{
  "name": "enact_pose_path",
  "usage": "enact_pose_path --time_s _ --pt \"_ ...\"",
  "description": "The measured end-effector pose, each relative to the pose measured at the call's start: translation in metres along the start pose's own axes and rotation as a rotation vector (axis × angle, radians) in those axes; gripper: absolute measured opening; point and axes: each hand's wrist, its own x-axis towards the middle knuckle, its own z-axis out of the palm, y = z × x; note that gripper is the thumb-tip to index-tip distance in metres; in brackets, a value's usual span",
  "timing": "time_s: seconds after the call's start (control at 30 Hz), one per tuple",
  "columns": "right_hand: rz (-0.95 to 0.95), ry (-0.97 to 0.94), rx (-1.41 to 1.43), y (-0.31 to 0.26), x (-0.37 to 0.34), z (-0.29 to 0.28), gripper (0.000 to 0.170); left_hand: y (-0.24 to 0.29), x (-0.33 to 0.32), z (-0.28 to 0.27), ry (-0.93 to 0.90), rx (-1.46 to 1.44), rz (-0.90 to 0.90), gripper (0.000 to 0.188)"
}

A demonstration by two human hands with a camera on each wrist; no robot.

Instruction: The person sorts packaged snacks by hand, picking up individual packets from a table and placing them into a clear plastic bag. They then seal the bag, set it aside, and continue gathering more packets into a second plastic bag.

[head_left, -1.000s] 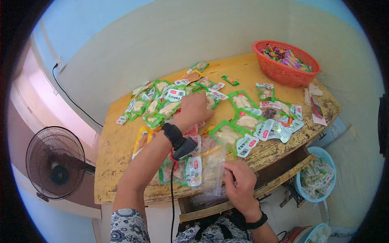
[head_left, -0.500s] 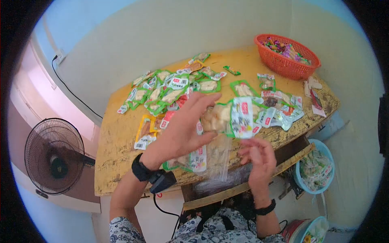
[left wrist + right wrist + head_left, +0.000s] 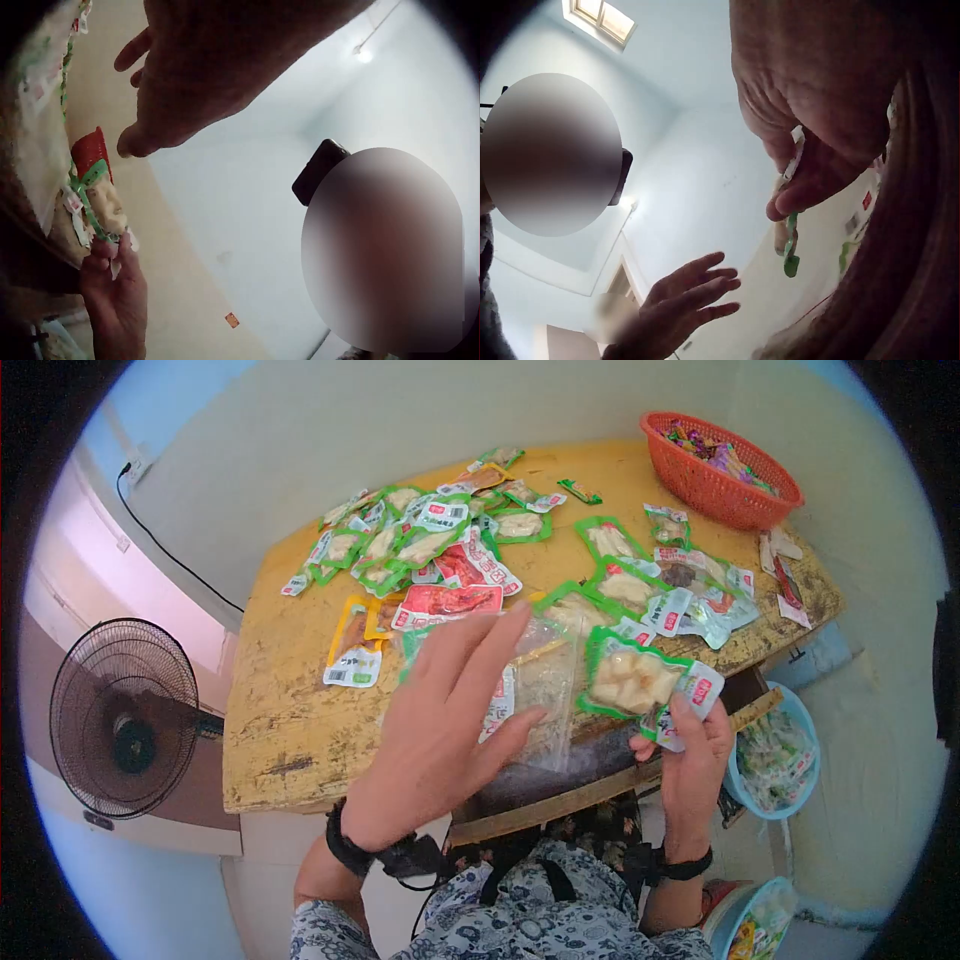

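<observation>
My right hand (image 3: 692,765) pinches the white end of a green-edged packet (image 3: 632,678) with pale pieces inside, held up over the table's front edge. In the left wrist view the same packet (image 3: 106,202) hangs from the fingertips of the right hand (image 3: 114,300). My left hand (image 3: 430,730) is raised, fingers extended and holding nothing, left of a clear plastic bag (image 3: 548,705) at the table's front. The right wrist view shows the left hand (image 3: 682,307) with spread fingers, and the right hand (image 3: 817,97) gripping the packet (image 3: 790,255).
Many packets (image 3: 425,545) lie heaped across the back left of the table (image 3: 275,710); others (image 3: 690,605) lie at the right. A red basket (image 3: 722,482) of small wrapped items stands at the back right. A blue tub (image 3: 812,745) is at the right, a fan (image 3: 125,715) at the left.
The left hand left the heap and came back toward the body. A packet passed to the right hand, which let go of the clear bag and moved right with the packet.
</observation>
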Motion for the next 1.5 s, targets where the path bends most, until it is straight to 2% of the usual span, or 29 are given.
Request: enact_pose_path --time_s 0.1,0.2,0.3,0.4,0.6,0.8,0.9,0.93,1.03,1.07,1.17,1.4,1.5 --pt "-0.005 0.055 -0.017 0.002 -0.001 -0.012 0.021 0.013 -0.021 0.015 -0.044 0.09 -0.076 0.075" --pt "0.031 0.058 -0.034 0.011 -0.005 -0.021 0.021 0.029 -0.025 0.034 -0.053 0.132 -0.08 0.068" --pt "0.052 0.076 -0.058 0.016 -0.008 -0.026 0.023 0.032 -0.026 0.05 -0.01 0.192 -0.14 0.064" --pt "0.097 0.098 -0.085 0.02 -0.009 -0.03 0.025 0.032 -0.032 0.062 -0.043 0.17 -0.168 0.057" --pt "0.086 0.068 -0.114 0.016 -0.009 -0.024 0.037 0.017 -0.047 0.076 0.01 0.124 -0.181 0.043" --pt "0.066 0.056 -0.231 0.009 -0.013 -0.017 0.034 0.016 -0.05 0.075 0.035 0.1 -0.182 0.041" --pt "-0.114 0.133 -0.309 0.009 -0.007 -0.018 0.033 0.016 -0.047 0.075 0.022 0.103 -0.197 0.042" --pt "-0.155 0.115 -0.34 0.003 -0.007 -0.015 0.024 0.017 -0.044 0.074 0.009 0.117 -0.203 0.042" --pt "-0.579 -0.009 -0.949 -0.006 0.0 -0.007 0.019 0.017 -0.04 0.074 -0.01 0.161 -0.22 0.041" --pt "-0.631 -0.106 -0.963 -0.008 0.001 -0.007 0.023 0.015 -0.04 0.076 -0.007 0.17 -0.223 0.04" --pt "-0.741 -0.162 -1.189 -0.003 -0.001 -0.011 0.029 0.015 -0.039 0.077 -0.006 0.171 -0.229 0.036" --pt "-0.611 0.018 -1.154 0.009 -0.005 -0.024 0.047 0.013 -0.041 0.081 0.004 0.155 -0.226 0.026" --pt "-0.456 0.019 -0.984 0.012 -0.005 -0.037 0.053 0.012 -0.039 0.082 -0.011 0.168 -0.238 0.029"
